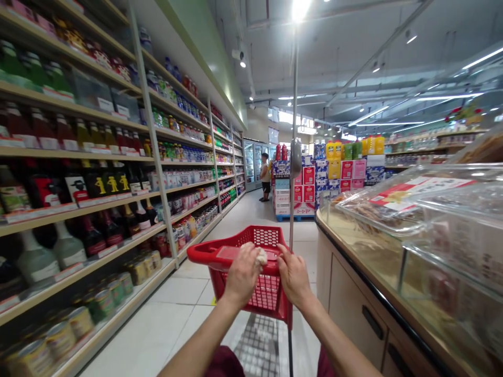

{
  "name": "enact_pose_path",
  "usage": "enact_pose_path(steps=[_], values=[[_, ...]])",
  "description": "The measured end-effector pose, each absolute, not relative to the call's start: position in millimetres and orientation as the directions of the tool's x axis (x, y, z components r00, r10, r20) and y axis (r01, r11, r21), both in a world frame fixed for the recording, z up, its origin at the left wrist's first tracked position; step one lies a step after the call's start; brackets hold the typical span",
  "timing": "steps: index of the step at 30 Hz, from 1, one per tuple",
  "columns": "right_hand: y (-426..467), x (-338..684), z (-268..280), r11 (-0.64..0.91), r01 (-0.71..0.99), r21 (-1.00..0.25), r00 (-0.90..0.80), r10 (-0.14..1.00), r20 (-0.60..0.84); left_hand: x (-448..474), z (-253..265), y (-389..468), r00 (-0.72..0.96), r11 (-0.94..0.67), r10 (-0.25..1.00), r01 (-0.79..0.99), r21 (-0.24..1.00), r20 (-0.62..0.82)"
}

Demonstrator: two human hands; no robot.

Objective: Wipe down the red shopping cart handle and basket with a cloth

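Ahead of me is a red plastic shopping cart (267,235) with lattice sides and a broad handle (223,254). My left hand (242,275) is closed on a crumpled white cloth or tissue (261,256), which rests against the top of the handle. My right hand (295,275) curls over the handle's right end, its index finger and thumb nearest the rim. Close by that hand runs a thin upright metal pole (292,220); I cannot tell whether it is fixed to the cart. Part of the cart's inside is hidden by the handle and my hands.
Shelves of bottles and cans (188,173) line the left. To the right stands a wooden counter (349,293) with clear plastic food boxes (408,193). A stack of boxed drinks (302,186) and a person (264,178) are farther down the tiled aisle (176,314).
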State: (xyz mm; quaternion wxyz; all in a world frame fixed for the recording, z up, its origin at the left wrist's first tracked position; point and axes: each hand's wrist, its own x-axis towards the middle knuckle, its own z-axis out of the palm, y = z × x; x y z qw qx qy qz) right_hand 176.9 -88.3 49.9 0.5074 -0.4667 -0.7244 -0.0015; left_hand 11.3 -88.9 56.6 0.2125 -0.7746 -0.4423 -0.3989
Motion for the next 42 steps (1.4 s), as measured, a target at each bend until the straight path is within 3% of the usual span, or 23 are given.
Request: enact_pose_path(steps=[5,11,17,21,27,31,34,42], values=[[-88,182,50,0.574,0.674,-0.465,-0.079,0.682,0.727,21,45,-93,0.423,-0.607,0.429,0.789,-0.092,0.798],[-88,182,52,0.563,0.663,-0.494,-0.045,0.688,0.724,-28,48,-89,0.257,-0.478,0.495,0.878,0.014,0.830],[-87,187,47,0.608,0.630,-0.483,-0.046,0.650,0.759,45,53,-94,0.409,-0.600,0.458,0.797,-0.064,0.789],[-87,195,48,0.602,0.640,-0.478,-0.036,0.645,0.763,35,53,-95,0.444,-0.580,0.435,0.803,-0.133,0.783],[-90,195,48,0.569,0.667,-0.481,-0.027,0.664,0.748,-18,52,-87,0.190,-0.381,0.472,0.925,0.005,0.861],[-89,196,46,0.556,0.705,-0.439,-0.041,0.651,0.758,18,50,-91,0.373,-0.532,0.394,0.838,-0.122,0.840],[-89,200,46,0.563,0.721,-0.405,-0.076,0.645,0.761,28,50,-94,0.427,-0.555,0.372,0.814,-0.171,0.824],[-92,208,48,0.554,0.728,-0.403,-0.056,0.635,0.771,-37,47,-86,0.185,-0.336,0.476,0.942,-0.017,0.860]])
